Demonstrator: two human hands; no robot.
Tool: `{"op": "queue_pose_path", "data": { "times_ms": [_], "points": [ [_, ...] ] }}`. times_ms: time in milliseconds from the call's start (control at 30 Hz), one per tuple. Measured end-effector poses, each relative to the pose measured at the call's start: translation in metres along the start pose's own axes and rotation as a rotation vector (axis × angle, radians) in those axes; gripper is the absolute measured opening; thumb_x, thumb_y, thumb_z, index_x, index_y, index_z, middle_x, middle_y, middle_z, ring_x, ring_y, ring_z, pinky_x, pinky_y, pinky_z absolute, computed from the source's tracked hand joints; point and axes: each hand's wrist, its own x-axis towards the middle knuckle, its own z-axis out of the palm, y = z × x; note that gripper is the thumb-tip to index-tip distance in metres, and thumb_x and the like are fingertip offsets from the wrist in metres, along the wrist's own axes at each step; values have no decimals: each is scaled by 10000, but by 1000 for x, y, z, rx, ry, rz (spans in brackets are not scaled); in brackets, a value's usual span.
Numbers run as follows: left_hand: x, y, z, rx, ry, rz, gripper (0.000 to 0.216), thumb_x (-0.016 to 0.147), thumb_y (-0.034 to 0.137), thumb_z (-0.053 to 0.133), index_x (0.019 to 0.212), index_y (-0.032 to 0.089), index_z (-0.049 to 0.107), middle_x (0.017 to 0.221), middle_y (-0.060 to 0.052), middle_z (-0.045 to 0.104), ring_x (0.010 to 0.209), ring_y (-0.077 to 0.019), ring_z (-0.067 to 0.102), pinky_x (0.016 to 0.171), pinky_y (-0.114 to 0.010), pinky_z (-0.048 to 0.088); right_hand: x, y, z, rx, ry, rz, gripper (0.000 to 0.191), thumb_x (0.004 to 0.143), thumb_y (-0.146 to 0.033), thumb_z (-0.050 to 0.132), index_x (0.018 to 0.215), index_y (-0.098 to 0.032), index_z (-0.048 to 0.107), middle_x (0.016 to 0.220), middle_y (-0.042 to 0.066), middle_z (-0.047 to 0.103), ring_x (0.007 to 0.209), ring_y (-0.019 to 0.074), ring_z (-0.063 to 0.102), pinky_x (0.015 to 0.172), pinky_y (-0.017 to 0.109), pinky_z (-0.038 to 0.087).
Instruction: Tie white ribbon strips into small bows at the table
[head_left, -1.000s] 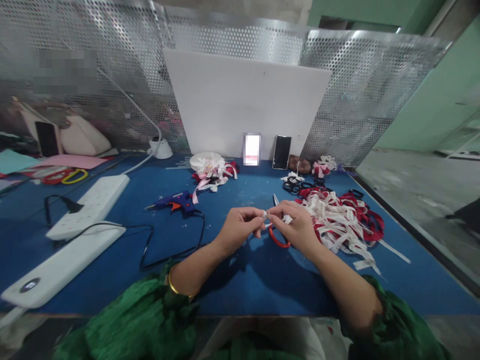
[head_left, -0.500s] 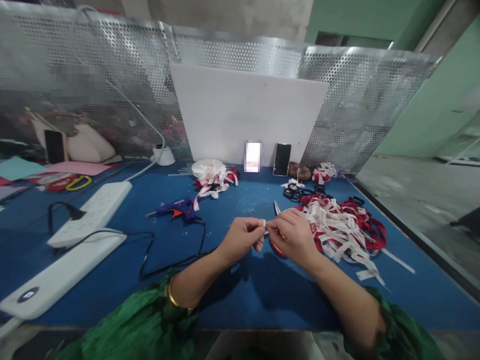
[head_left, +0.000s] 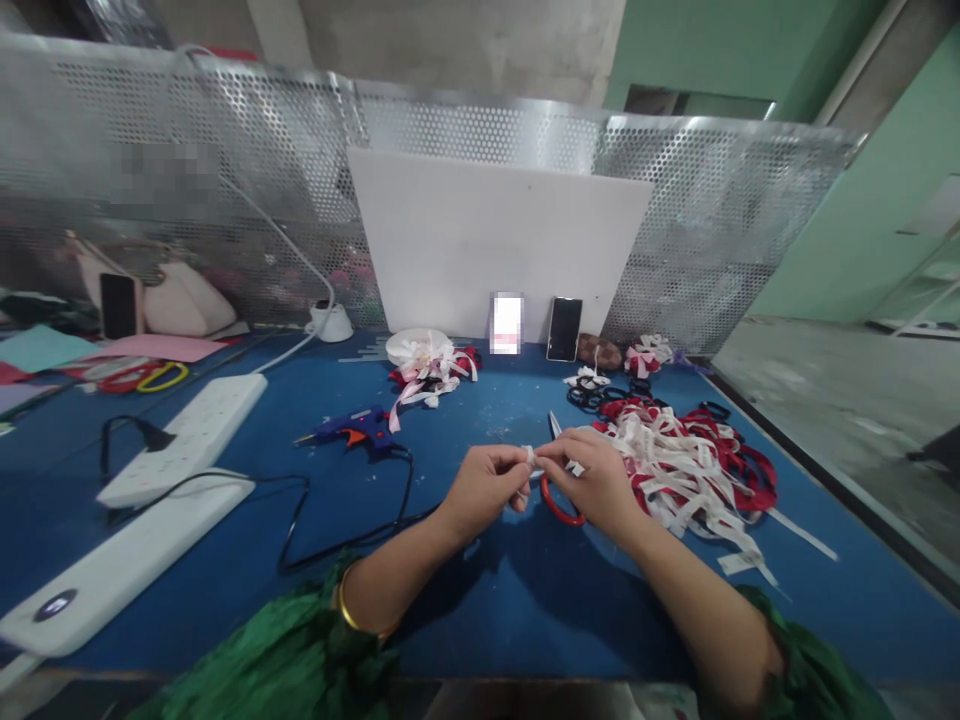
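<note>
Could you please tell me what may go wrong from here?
The left hand and right hand pinch a small white piece, which might slip.
The red-handled scissors lie partly hidden by the right hand, which could brush them.
The black cord runs close to the left forearm, which might snag it.

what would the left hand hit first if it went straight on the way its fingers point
Most likely the right hand: its fingertips face the left hand across the small white piece at their tips, though depth is hard to judge here.
</note>
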Motion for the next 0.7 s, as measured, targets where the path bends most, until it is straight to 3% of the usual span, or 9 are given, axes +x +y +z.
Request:
{"op": "queue_pose_path", "data": {
  "times_ms": [200,433,533,700],
  "points": [
    [1,-4,2,40,2,-12,154,719,216,532,598,127,569,499,22,531,394,-76,503,425,-188,407,-2,4,1,-253,-34,-220,128,842,-169,534,752,-173,624,672,28,591,656,144,521,674,300,387],
    [2,-7,4,21,-12,-37,161,703,187,514,559,128,553,467,24,525,378,-74,494,412,-181,390,-6,2,6,-524,-76,-345,229,859,-185,478,644,-171,554,619,26,507,626,158,438,687,336,354],
    [1,-4,4,-6,-28,-14,161,702,206,539,565,124,561,477,20,530,384,-73,493,416,-186,400,-6,1,8,-412,-10,-269,199,832,-159,495,642,-169,555,611,20,513,624,149,450,676,319,361],
    [-1,-4,4,-23,-27,-2,159,704,258,580,648,114,615,489,19,538,386,-78,495,413,-196,406,-4,-3,7,-63,67,60,161,753,-107,527,606,-168,551,562,-9,512,570,116,464,585,260,351]
  ]
}}
